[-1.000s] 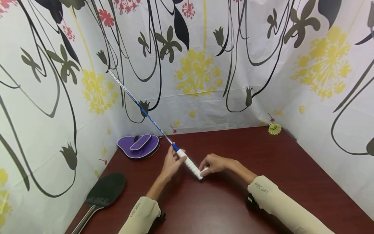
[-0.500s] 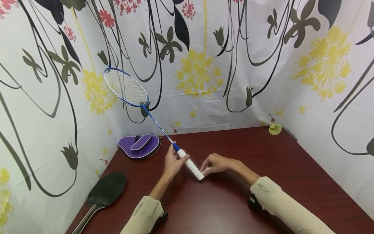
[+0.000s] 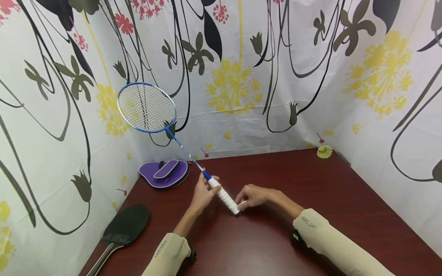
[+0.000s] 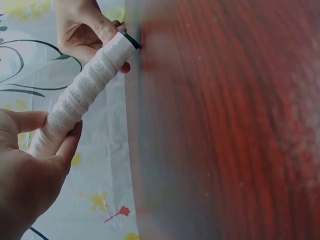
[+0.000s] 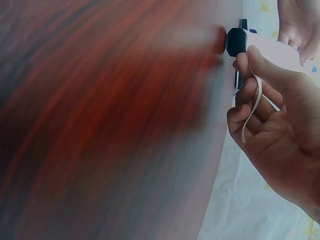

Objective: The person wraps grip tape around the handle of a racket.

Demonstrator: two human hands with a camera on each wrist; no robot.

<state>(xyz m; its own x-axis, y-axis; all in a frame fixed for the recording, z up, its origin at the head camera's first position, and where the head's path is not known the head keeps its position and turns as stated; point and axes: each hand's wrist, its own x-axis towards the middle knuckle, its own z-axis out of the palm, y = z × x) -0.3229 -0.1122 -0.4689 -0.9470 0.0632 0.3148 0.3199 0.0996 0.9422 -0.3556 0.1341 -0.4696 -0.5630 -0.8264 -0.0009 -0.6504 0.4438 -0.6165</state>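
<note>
My left hand (image 3: 202, 196) holds a blue-and-white badminton racket (image 3: 146, 107) by the upper part of its white-wrapped handle, thumb on one side and fingers on the other. The racket slants up to the left, with its strung head in the air. In the left wrist view the white overgrip tape (image 4: 82, 92) lies in ridged, perforated turns around the handle. At the butt end, my right hand (image 3: 254, 195) pinches the tape's end between thumb and index finger. A loose strip of tape (image 5: 258, 95) hangs across its curled fingers in the right wrist view.
A purple paddle case (image 3: 165, 173) lies at the back left of the dark red table (image 3: 276, 241). Nearer, at the left edge, is a black table tennis paddle (image 3: 127, 224). A yellow shuttlecock (image 3: 324, 151) sits at the back right corner. Floral-patterned curtains (image 3: 293, 88) enclose the table.
The racket has rolled about its shaft, so its head has turned from edge-on to showing its strings. Both hands stay almost in place on the handle.
</note>
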